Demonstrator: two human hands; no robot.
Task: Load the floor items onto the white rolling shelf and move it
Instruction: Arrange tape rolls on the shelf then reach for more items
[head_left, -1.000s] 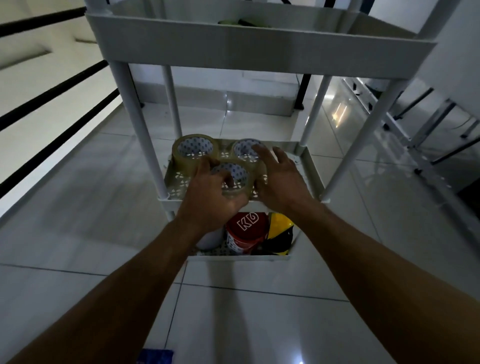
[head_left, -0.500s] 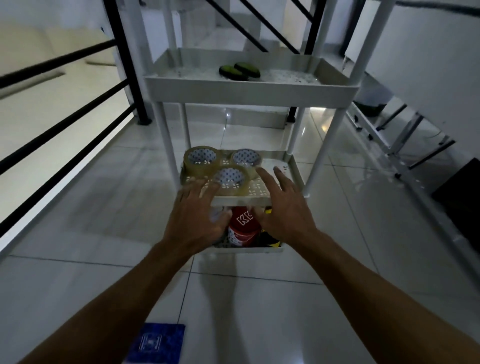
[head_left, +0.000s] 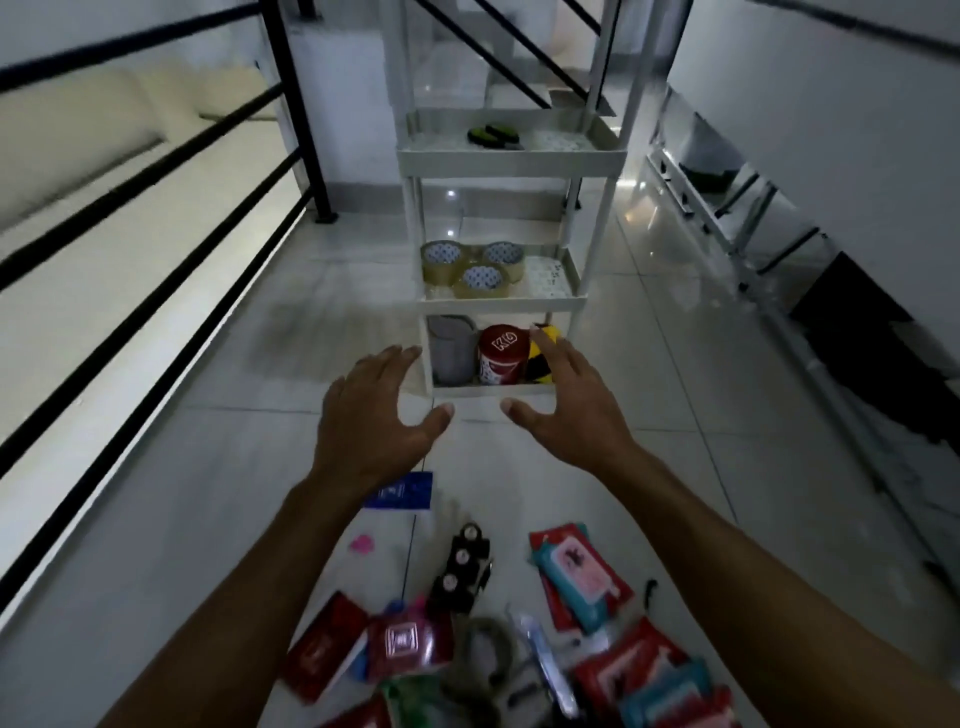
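A dim tiled landing seen from head height, looking down. In the upper centre of the frame stands the white rolling shelf (head_left: 511, 161), a narrow cart with 3 trays in view. Its middle tray holds 3 rolls of clear packing tape (head_left: 472, 267); its lowest tray holds a grey container (head_left: 453, 349), a red can (head_left: 503, 354) and a yellow-and-black item partly hidden behind a fingertip. The top tray carries a small dark green object.

Both arms reach forward at mid-frame. The left hand (head_left: 371, 415) and the right hand (head_left: 566, 410) are spread wide, fingers straight, holding nothing, apart from the shelf and from each other.

Along the bottom of the frame lies the floor pile (head_left: 519, 639): red and teal packets, a black strip of 3 round caps, a blue card (head_left: 401, 491) nearer the shelf.

The step in hand looks like fetching the next load. It would go best by lowering both hands to the pile, gathering flat packets in a stack, and filling the bare right side of the middle tray.
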